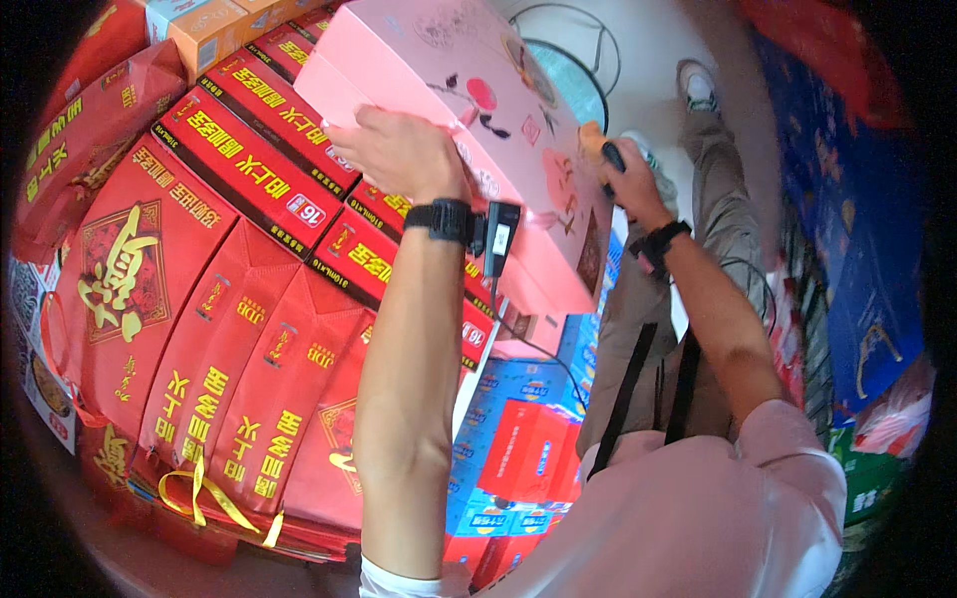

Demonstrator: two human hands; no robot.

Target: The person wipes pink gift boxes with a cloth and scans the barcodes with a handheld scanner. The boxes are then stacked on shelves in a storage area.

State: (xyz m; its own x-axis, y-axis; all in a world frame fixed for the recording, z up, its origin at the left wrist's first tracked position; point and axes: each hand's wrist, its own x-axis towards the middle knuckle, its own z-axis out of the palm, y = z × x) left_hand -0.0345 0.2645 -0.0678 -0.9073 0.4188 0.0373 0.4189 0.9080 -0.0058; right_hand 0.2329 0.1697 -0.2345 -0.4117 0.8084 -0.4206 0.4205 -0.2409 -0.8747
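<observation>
A large pink gift box (478, 90) with printed flowers is tilted beside the stacked red drink cartons (247, 164). My left hand (407, 149) grips the side of the pink box, its fingers over the pale pink wall. At the box's far side, my right hand (635, 179) is closed around a soft orange piece that looks like cloth (593, 140). A small black object (613, 157) also shows at that hand; its kind is unclear. Both wrists wear black straps, and a small device hangs by the left one.
Red gift bags (247, 374) with yellow ribbon stand at the left. Orange cartons (205, 34) lie at the upper left. Blue and red boxes (516, 456) are stacked below the pink box. A round glass-topped stand (568, 78) is on the floor. A dark cable hangs from the left wrist.
</observation>
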